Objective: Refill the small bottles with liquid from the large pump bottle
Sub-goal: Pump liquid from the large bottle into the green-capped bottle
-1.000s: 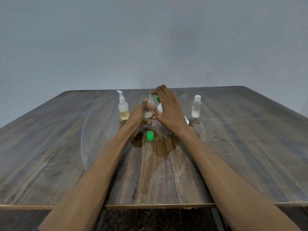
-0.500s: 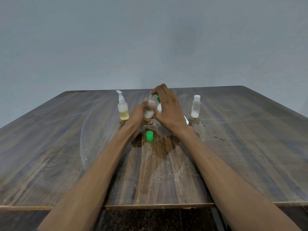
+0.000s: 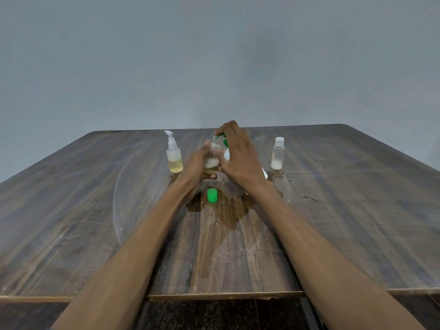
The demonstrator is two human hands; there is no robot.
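My left hand (image 3: 194, 166) grips a small clear bottle (image 3: 212, 160) with white foam over yellowish liquid, held just above the table. My right hand (image 3: 240, 156) covers a white bottle with a green pump head (image 3: 223, 139), tilted against the small bottle's mouth; most of it is hidden behind the hand. A green cap (image 3: 212, 195) lies on the table just in front of my hands. A small pump bottle of yellow liquid (image 3: 174, 156) stands to the left. Another small clear bottle with a white cap (image 3: 277, 154) stands to the right.
The wooden table (image 3: 95, 222) has a wet patch (image 3: 221, 210) in front of the cap and pale smear arcs around the work area. A plain grey wall rises behind the table's far edge.
Both hands with their bottles have shifted very slightly; the grip and pose stay the same. Other bottles and the cap have not moved.
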